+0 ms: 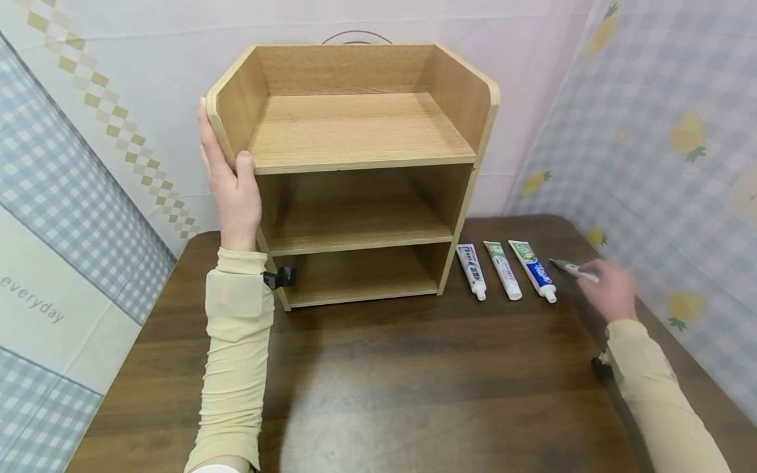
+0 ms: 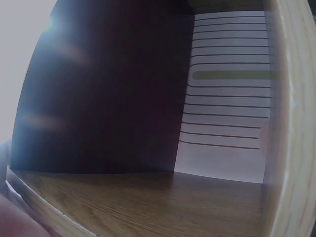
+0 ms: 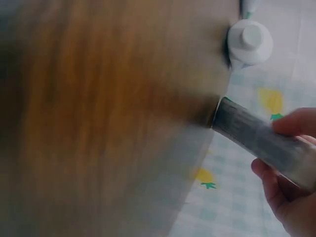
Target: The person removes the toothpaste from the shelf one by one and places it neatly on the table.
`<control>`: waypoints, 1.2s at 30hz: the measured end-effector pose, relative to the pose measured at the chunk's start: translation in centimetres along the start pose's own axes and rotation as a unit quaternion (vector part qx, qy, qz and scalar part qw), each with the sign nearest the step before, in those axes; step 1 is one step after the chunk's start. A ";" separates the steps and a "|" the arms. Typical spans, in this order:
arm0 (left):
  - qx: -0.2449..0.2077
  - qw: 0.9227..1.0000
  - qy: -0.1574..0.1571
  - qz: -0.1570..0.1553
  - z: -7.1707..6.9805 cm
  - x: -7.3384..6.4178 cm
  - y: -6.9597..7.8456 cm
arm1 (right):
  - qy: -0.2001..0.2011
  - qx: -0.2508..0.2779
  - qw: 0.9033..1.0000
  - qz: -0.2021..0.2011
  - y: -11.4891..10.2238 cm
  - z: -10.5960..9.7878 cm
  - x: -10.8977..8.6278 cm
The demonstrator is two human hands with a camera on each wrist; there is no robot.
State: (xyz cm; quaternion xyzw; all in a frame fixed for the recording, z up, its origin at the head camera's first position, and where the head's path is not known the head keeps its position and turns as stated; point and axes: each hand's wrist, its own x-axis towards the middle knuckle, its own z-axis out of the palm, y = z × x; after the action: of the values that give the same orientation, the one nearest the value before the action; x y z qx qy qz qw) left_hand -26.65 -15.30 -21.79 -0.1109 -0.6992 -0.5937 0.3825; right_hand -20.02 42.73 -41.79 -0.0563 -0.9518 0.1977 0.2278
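A small wooden shelf [image 1: 355, 162] with an open top tray and two compartments below stands on the table in the head view. My left hand [image 1: 232, 194] grips the upper part of its left side panel, the thumb at the front edge and the fingers along the outer face. At the right, my right hand [image 1: 612, 289] pinches a toothpaste tube [image 3: 261, 140] between thumb and fingers. Three more tubes lie side by side between the shelf and that hand: a white and dark blue toothpaste [image 1: 472, 272], a green and white toothpaste [image 1: 503, 270] and a blue and green toothpaste [image 1: 533, 270].
The dark wooden table [image 1: 426, 381] carries everything. A pale cloth [image 1: 544, 85] hangs behind it, and a checked cloth with pineapples [image 1: 662, 190] runs along the right edge. Another checked cloth [image 1: 59, 184] hangs on the left.
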 end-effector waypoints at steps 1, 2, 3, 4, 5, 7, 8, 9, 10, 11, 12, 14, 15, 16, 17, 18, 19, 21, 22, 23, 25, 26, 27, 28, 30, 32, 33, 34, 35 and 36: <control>-0.002 1.000 -0.001 0.000 0.0 0.0 0.0 | -0.017 -0.005 1.000 -0.001 0.3 0.2 0.2; -0.005 1.000 -0.001 0.000 0.0 0.0 0.0 | -0.035 -0.011 0.999 -0.001 0.6 0.3 0.4; -0.006 1.000 -0.001 0.000 0.1 0.0 0.0 | -0.053 -0.016 0.998 -0.002 0.8 0.5 0.5; -0.007 1.000 -0.002 -0.001 0.1 0.0 0.0 | -0.068 -0.021 0.997 -0.002 1.1 0.6 0.6; -0.008 1.000 -0.003 -0.001 0.1 0.0 0.0 | -0.079 -0.022 0.997 0.001 1.3 0.6 0.7; -0.007 1.000 -0.006 0.000 0.1 -0.1 0.0 | -0.094 -0.026 0.995 0.004 1.6 0.7 0.8; -0.006 1.000 -0.007 0.001 0.0 -0.1 0.0 | -0.099 -0.026 0.995 0.006 1.6 0.7 0.8; -0.006 1.000 -0.009 0.001 0.0 -0.1 0.0 | -0.104 -0.025 0.994 0.008 1.6 0.6 0.9; -0.007 1.000 -0.010 0.002 0.0 -0.1 0.0 | -0.110 -0.023 0.994 0.012 1.5 0.6 0.9; -0.010 1.000 -0.010 0.003 -0.1 0.0 0.0 | -0.115 -0.022 0.993 0.016 1.5 0.6 1.0; -0.012 1.000 -0.009 0.003 -0.1 0.0 0.0 | -0.119 -0.022 0.992 0.019 1.5 0.6 1.1; -0.017 1.000 -0.006 0.003 -0.3 0.0 0.0 | -0.129 -0.018 0.991 0.027 1.5 0.8 1.4; -0.020 1.000 -0.005 0.003 -0.3 0.0 0.0 | -0.134 -0.018 0.990 0.030 1.6 0.8 1.5; -0.020 1.000 -0.004 0.003 -0.4 0.0 0.0 | -0.138 -0.018 0.990 0.032 1.7 0.9 1.6; -0.021 1.000 -0.003 0.003 -0.4 0.0 0.0 | -0.142 -0.017 0.989 0.033 1.9 1.0 1.7; -0.021 1.000 -0.003 0.003 -0.5 0.0 0.0 | -0.146 -0.016 0.989 0.034 2.0 1.1 1.8; -0.021 1.000 -0.003 0.002 -0.5 -0.1 0.0 | -0.150 -0.015 0.988 0.035 2.1 1.2 1.9; -0.024 1.000 -0.004 0.002 -0.6 -0.1 0.0 | -0.163 -0.018 0.986 0.035 2.1 1.3 2.0; -0.025 1.000 -0.004 0.002 -0.6 -0.1 0.0 | -0.171 -0.020 0.984 0.034 2.1 1.2 2.0; -0.026 1.000 -0.003 0.002 -0.6 -0.1 -0.1 | -0.179 -0.023 0.983 0.033 2.0 1.2 2.1; -0.028 1.000 0.000 0.005 -0.7 -0.1 -0.1 | -0.196 -0.030 0.980 0.033 1.6 1.1 2.2; -0.029 1.000 0.002 0.005 -0.7 -0.1 -0.1 | -0.204 -0.033 0.978 0.034 1.4 1.0 2.2; -0.030 1.000 0.004 0.007 -0.7 0.0 -0.2 | -0.211 -0.035 0.976 0.035 1.2 1.0 2.2; -0.028 1.000 0.006 0.009 -0.7 0.1 -0.4 | -0.216 -0.037 0.975 0.036 1.0 1.0 2.3; -0.027 1.000 0.009 0.012 -0.7 0.1 -0.5 | -0.226 -0.040 0.972 0.046 0.8 1.0 2.3; -0.024 1.000 0.010 0.010 -0.6 0.2 -0.5 | -0.231 -0.042 0.971 0.053 0.7 1.0 2.4; -0.021 1.000 0.011 0.010 -0.6 0.1 -0.6 | -0.233 -0.044 0.970 0.053 0.7 1.0 2.4; -0.018 1.000 0.011 0.007 -0.5 0.1 -0.6 | -0.234 -0.046 0.970 0.055 0.7 1.1 2.4; -0.017 1.000 0.009 0.004 -0.5 0.0 -0.3 | -0.234 -0.048 0.969 0.056 0.7 1.1 2.5; -0.016 1.000 0.008 0.001 -0.4 0.0 -0.3 | -0.234 -0.049 0.970 0.055 0.8 1.1 2.5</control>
State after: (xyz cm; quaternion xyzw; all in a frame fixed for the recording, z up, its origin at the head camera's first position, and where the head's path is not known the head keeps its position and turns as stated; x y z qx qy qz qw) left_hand -26.61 -15.76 -22.00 -0.1132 -0.6863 -0.6054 0.3869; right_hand -22.75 43.57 -41.92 -0.0722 -0.9826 0.1704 -0.0152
